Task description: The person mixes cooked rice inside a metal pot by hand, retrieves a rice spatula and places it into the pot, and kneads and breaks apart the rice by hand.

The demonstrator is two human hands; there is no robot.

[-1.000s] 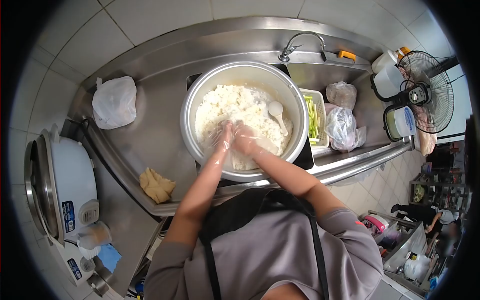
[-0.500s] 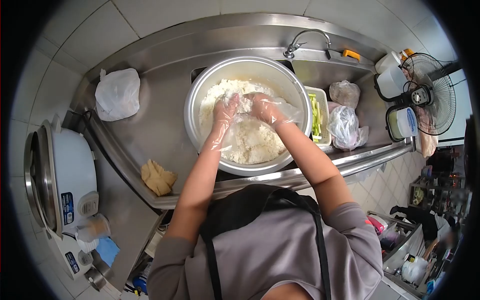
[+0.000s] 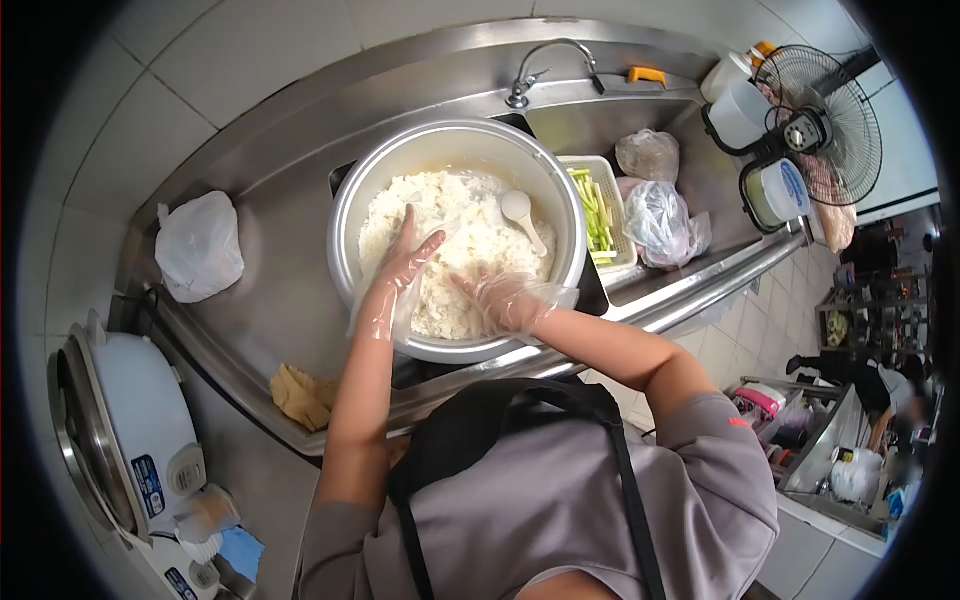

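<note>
White cooked rice (image 3: 462, 242): heaped in the wide, round, silver metal pot (image 3: 460, 146), under and ahead of the fingers; a broad mound with no clear long axis.
Left hand (image 3: 403, 268): in a clear plastic glove (image 3: 377, 314), fingers spread apart at the heap's left.
Right hand (image 3: 505, 300): nearer the heap's front, fingertips down at the rice; I can't tell whether they clamp any.
Rice's look: loose, lumpy, slightly glossy.

Gloved left hand (image 3: 400, 268) back from the rice pot's (image 3: 338, 220) ten o'clock to eight, now spread-fingered. Gloved right hand (image 3: 508, 303) shifted from two o'clock to five, fingertips at the rice (image 3: 440, 310). White paddle (image 3: 517, 207), hidden half a second ago, visible towards three.
</note>
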